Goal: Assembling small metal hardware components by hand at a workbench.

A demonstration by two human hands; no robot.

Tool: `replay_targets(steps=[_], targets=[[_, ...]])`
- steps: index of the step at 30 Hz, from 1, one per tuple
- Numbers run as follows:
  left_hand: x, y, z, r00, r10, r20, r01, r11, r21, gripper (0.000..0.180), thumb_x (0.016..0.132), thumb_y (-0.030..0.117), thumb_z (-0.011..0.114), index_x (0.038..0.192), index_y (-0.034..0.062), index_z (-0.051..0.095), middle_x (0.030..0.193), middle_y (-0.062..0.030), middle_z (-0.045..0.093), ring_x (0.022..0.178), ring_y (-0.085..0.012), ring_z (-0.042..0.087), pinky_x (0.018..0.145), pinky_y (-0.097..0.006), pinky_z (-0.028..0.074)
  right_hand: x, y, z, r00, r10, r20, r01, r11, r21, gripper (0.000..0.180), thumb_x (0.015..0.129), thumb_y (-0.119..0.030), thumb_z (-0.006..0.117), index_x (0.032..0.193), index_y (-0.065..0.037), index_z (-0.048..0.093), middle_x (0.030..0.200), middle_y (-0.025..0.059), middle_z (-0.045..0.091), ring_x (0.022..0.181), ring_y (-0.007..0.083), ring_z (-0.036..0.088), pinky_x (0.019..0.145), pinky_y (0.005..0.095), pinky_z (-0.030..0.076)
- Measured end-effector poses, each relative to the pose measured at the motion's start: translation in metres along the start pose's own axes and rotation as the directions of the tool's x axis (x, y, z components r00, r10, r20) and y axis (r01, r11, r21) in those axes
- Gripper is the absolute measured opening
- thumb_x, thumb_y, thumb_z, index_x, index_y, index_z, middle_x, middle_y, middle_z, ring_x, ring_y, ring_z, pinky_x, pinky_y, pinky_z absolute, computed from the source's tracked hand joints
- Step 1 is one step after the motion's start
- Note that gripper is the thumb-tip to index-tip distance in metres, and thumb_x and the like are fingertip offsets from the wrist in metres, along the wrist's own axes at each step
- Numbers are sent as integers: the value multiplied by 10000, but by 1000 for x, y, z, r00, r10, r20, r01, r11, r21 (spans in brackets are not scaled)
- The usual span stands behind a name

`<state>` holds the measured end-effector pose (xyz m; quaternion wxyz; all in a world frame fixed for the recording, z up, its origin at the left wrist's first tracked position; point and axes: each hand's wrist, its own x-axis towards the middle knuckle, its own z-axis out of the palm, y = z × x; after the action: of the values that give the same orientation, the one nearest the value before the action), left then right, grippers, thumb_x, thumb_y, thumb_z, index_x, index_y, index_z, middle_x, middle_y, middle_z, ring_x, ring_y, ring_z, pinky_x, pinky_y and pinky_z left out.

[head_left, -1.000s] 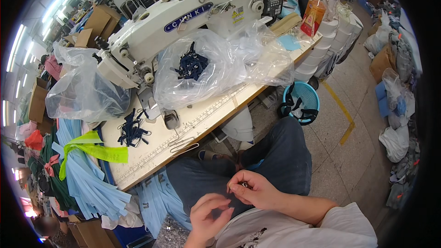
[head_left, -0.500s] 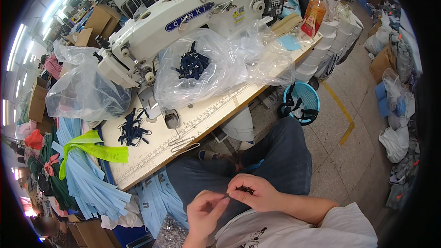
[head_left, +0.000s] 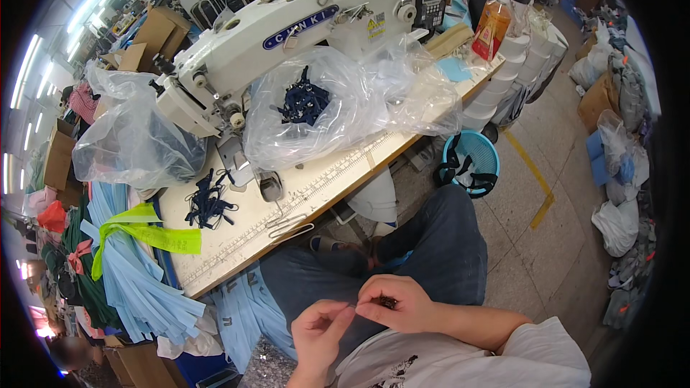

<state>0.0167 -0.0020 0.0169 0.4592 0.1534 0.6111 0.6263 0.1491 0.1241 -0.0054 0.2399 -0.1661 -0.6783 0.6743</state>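
Observation:
Above my lap, my two hands meet at the fingertips. In the curled palm of my right hand (head_left: pixel 411 310) lies a cluster of small dark brown pieces (head_left: pixel 388 302), too small to name. The thumb and index finger of that hand are pressed together. My left hand (head_left: pixel 318 327) is closed in a pinch close beside them; whatever is between its fingers is too small to make out. Light blue cloth with small dark pieces along it (head_left: pixel 248 312) drapes from the table edge beside my left thigh.
A white sewing machine (head_left: pixel 295 18) stands on the table (head_left: pixel 338 172). Navy straps (head_left: pixel 208 201) lie near its needle; more sit in a clear plastic bag (head_left: pixel 277 144). Light blue strips (head_left: pixel 136 266) hang at left. A blue basket (head_left: pixel 485 145) and an orange bottle (head_left: pixel 494 25) are right.
My left hand has shifted very slightly, and the fingertips of both hands stay close together. The view has moved a little; the things on the table lie as before.

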Motion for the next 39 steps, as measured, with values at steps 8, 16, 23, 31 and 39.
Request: replay_targets(steps=[8,16,23,31,39], targets=[[5,-2,-3,951,303,54,-305,902,306,161,754,-99,697,895,-29,663,877,-92,660,695,-87,592,610,-191,455,2,3,3,967,241,81,-253,943,217,146,871,-105,683,985,-27,636,831,-16,570,713,32,498,621,185,408],[7,-4,-2,858,488,159,-483,662,573,207,703,-92,725,884,-21,653,870,-103,679,683,-126,633,622,-236,498,0,8,6,968,247,54,-247,879,408,117,903,-107,643,979,-20,662,836,-17,626,719,9,517,617,170,404],[1,-15,-7,902,418,110,-431,889,156,241,699,-153,686,908,-39,648,883,-157,667,757,-190,657,680,-282,541,0,5,4,873,479,94,-418,632,652,116,931,-120,602,981,-21,634,657,-30,511,502,17,381,430,188,264],[2,-20,-7,920,360,157,-339,929,-148,256,747,-170,645,966,-39,638,908,-195,634,767,-229,657,655,-313,566,6,7,10,835,530,148,-449,500,741,134,946,-109,570,1019,0,598,660,-21,479,505,37,377,431,196,259],[10,-20,-12,920,363,144,-310,904,-296,305,753,-164,649,1032,-43,622,922,-204,651,788,-228,659,666,-311,573,24,-6,7,865,479,148,-456,628,631,173,946,-210,593,1011,-53,622,647,-60,482,502,9,356,432,192,250]])
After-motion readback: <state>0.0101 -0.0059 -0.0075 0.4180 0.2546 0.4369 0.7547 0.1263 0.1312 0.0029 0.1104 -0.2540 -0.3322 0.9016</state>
